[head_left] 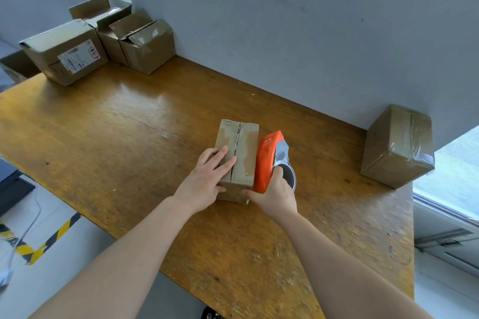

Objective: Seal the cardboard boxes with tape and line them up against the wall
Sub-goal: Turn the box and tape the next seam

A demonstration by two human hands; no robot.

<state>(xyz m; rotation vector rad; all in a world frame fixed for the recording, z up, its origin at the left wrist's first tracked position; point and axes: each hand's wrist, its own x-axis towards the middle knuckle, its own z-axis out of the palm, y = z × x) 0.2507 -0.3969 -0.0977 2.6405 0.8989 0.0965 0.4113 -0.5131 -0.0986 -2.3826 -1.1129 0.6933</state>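
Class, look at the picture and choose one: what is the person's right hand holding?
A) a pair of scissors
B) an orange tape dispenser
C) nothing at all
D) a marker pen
B: the right hand grips the orange tape dispenser beside the small box, on which the left hand rests with straight fingers.

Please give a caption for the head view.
Left hand presses the box while right hand grips the tape dispenser beside it.
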